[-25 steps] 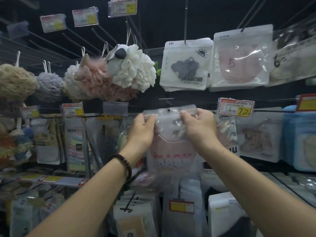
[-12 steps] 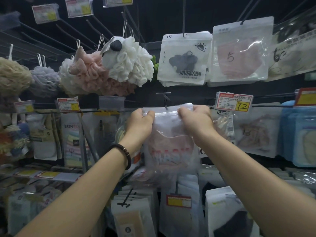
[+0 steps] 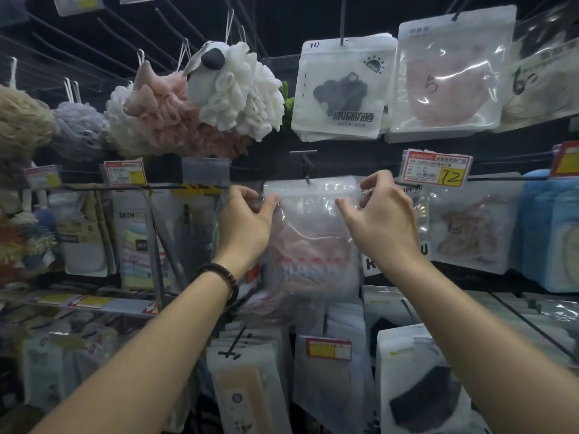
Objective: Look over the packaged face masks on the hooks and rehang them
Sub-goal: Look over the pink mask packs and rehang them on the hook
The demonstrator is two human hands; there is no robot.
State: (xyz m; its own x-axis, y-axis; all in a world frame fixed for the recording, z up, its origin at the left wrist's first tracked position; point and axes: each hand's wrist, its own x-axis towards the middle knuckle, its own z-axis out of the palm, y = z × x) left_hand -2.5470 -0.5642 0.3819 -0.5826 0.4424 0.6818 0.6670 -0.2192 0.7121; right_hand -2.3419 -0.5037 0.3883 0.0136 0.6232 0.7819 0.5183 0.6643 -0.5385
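A clear packaged face mask point(image 3: 313, 245) with a pink mask and "MASK" lettering hangs in the middle row, its top hole at the tip of a black hook point(image 3: 308, 178). My left hand point(image 3: 247, 223) pinches the packet's top left edge between thumb and fingers. My right hand point(image 3: 379, 217) has thumb and curled fingers around the top right corner. More mask packets hang above: a white one with a dark mask point(image 3: 341, 89) and a clear one marked 5 point(image 3: 451, 76).
Bath sponges point(image 3: 194, 101) hang at upper left, towel packs point(image 3: 138, 245) at left. A price tag marked 12 point(image 3: 437, 167) juts out right of my hands. Blue packs point(image 3: 551, 233) hang far right. Rows of mask packets point(image 3: 326, 371) on protruding hooks fill the space below.
The packet has gone up and back onto the hook tip. Both hands have loosened from a firm grasp along its top edge to lighter holds at the corners.
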